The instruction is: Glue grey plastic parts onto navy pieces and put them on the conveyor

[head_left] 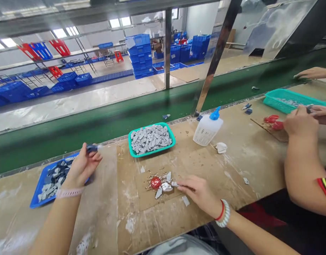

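Observation:
My left hand [82, 163] is raised over the right edge of the blue tray [35, 199], pinching a small dark piece [91, 148] with a pale tip. Dark and grey pieces are heaped in that tray. Low over the table, my right hand [196, 193] pinches a small grey piece [174, 184] between thumb and fingertips. Beside it on the cardboard lie a shiny white blob [166, 187], a round red cap-like thing [155, 182] and loose grey pieces [158, 193]. Behind them, the turquoise tray [131, 150] is full of grey pieces.
A white bottle with a blue nozzle [207, 130] stands right of the turquoise tray, near a crumpled white scrap [221, 147]. The green conveyor belt [110, 125] runs along the back, behind metal posts [167, 49]. At right, a co-worker's hands [301, 122] work by another turquoise basket [271, 100].

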The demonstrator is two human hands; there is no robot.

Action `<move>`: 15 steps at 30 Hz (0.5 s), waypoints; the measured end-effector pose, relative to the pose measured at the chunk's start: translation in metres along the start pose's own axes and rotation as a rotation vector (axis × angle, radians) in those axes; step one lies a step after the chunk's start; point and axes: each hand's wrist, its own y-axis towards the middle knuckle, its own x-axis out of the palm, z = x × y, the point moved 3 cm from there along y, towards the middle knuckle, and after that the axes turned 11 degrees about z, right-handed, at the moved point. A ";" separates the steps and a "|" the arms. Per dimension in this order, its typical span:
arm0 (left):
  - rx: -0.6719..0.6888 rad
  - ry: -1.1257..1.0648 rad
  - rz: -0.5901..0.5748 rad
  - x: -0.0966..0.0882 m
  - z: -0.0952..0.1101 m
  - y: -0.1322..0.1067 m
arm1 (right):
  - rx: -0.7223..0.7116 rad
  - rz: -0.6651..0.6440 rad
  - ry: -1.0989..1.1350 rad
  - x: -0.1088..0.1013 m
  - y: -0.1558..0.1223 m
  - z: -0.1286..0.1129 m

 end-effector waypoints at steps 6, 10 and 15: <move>-0.572 -0.567 -0.178 -0.006 -0.055 -0.122 | 0.021 -0.104 0.000 0.013 -0.022 0.005; -0.906 -1.070 -0.166 0.023 -0.052 -0.183 | 0.009 -0.156 -0.017 0.023 -0.028 0.012; -0.815 -1.089 -0.321 0.057 -0.023 -0.207 | 0.109 -0.117 0.028 0.017 -0.023 0.011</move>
